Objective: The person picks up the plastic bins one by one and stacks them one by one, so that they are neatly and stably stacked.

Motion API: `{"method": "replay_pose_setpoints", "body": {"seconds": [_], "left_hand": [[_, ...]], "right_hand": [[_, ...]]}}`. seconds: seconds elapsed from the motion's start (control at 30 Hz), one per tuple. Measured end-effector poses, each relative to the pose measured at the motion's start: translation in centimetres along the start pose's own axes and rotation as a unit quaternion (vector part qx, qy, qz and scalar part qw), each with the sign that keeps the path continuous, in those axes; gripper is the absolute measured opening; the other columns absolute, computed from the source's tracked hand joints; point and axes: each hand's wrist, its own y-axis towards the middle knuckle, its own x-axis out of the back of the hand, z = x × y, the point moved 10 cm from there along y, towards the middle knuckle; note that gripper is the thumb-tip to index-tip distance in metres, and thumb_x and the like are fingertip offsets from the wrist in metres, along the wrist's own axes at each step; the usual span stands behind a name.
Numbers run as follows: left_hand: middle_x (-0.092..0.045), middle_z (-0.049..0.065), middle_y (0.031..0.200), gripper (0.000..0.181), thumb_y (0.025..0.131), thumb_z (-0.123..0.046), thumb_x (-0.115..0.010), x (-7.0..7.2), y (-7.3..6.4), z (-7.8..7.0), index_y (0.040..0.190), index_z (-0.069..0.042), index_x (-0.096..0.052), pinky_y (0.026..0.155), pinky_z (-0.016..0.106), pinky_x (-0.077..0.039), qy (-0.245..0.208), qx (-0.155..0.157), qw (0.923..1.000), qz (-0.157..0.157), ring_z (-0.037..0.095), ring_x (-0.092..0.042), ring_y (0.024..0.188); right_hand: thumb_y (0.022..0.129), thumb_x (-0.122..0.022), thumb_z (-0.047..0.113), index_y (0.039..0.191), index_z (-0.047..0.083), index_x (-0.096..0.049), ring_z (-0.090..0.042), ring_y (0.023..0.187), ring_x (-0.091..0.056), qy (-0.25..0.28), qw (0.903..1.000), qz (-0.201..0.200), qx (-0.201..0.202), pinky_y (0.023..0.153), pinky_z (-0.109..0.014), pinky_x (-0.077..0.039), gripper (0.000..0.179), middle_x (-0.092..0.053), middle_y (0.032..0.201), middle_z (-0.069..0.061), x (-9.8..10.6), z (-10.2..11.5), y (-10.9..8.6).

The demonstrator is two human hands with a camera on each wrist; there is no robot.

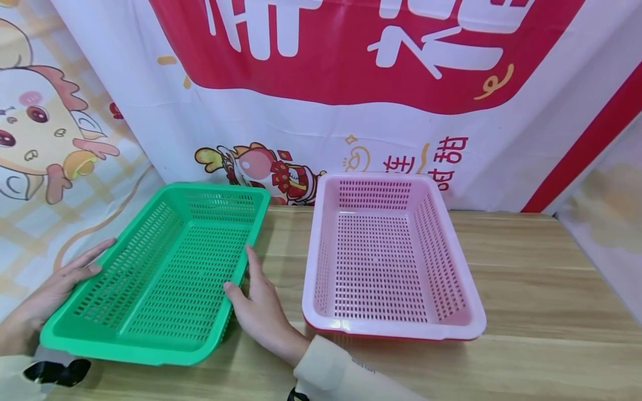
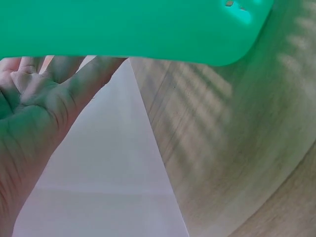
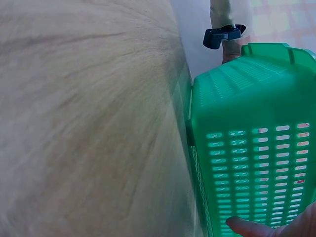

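Observation:
A green plastic basket (image 1: 175, 267) with slotted walls stands at an angle on the left of the head view. Beside its left edge is my left hand (image 1: 57, 292), thumb and fingers extended along the rim; in the left wrist view, its palm faces the basket's underside and the fingertips are hidden. On the opposite side, my right hand (image 1: 266, 312) holds the rim, thumb on top and fingers outside. A fingertip of it touches the slotted outer wall in the right wrist view. To the right sits a pink basket (image 1: 381, 262), apart from both hands.
A red edge (image 1: 396, 336) shows just beneath the pink basket's front rim. Both baskets are over a wood-grain table (image 1: 541, 278). Printed cloth (image 1: 281, 117) hangs along the back, and another patterned cloth (image 1: 30, 223) borders the left side.

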Motion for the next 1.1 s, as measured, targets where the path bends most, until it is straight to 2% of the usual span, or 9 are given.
{"method": "replay_pose_setpoints", "body": {"seconds": [0.2, 0.4, 0.67, 0.9, 1.1], "left_hand": [[-0.066, -0.02, 0.133, 0.067, 0.114, -0.005, -0.018, -0.2, 0.0, -0.1, 0.16, -0.053, -0.029, 0.078, 0.041, -0.067, -0.005, -0.001, 1.0, 0.002, 0.019, -0.075, 0.105], [-0.067, -0.019, 0.132, 0.067, 0.114, -0.006, -0.018, -0.1, 0.0, 0.1, 0.161, -0.052, -0.025, 0.079, 0.043, -0.067, -0.014, 0.008, 0.9998, -0.007, 0.02, -0.075, 0.106], [-0.064, -0.028, 0.127, 0.065, 0.115, -0.01, -0.024, 0.8, -0.3, 0.6, 0.163, -0.053, -0.018, 0.077, 0.041, -0.067, 0.041, 0.037, 0.9967, -0.059, 0.015, -0.074, 0.103], [-0.063, -0.03, 0.127, 0.065, 0.115, -0.012, -0.025, 0.7, -0.3, 0.5, 0.165, -0.05, -0.009, 0.076, 0.041, -0.067, 0.058, 0.039, 0.9952, -0.068, 0.013, -0.074, 0.103], [-0.063, -0.031, 0.127, 0.064, 0.115, -0.014, -0.028, 1.0, -0.3, 0.6, 0.166, -0.049, -0.01, 0.076, 0.041, -0.066, 0.06, 0.041, 0.9944, -0.078, 0.013, -0.074, 0.103]], "right_hand": [[0.107, -0.056, 0.04, 0.167, 0.043, -0.013, -0.016, 0.158, -0.028, 0.001, 1.0, 0.0, 0.0, 0.13, -0.053, -0.028, 0.074, -0.026, 0.171, 0.014, 0.0, 0.1, -0.1], [0.107, -0.057, 0.037, 0.167, 0.042, -0.013, -0.016, 0.158, -0.027, 0.004, 1.0, -0.005, -0.003, 0.13, -0.052, -0.028, 0.074, -0.025, 0.172, 0.013, 0.0, 0.1, -0.1], [0.107, -0.058, 0.034, 0.167, 0.041, -0.015, -0.014, 0.158, -0.028, 0.01, 0.9999, -0.009, 0.0, 0.13, -0.05, -0.028, 0.074, -0.028, 0.171, 0.011, -0.1, 0.1, -0.1], [0.107, -0.059, 0.032, 0.167, 0.04, -0.015, -0.014, 0.157, -0.028, 0.013, 0.9998, -0.014, -0.001, 0.13, -0.05, -0.029, 0.075, -0.028, 0.171, 0.011, 0.1, 0.2, -0.1], [0.107, -0.059, 0.032, 0.167, 0.04, -0.016, -0.013, 0.157, -0.029, 0.014, 0.9998, -0.014, 0.001, 0.13, -0.049, -0.028, 0.075, -0.028, 0.171, 0.012, 0.2, 0.4, -0.2]]}}
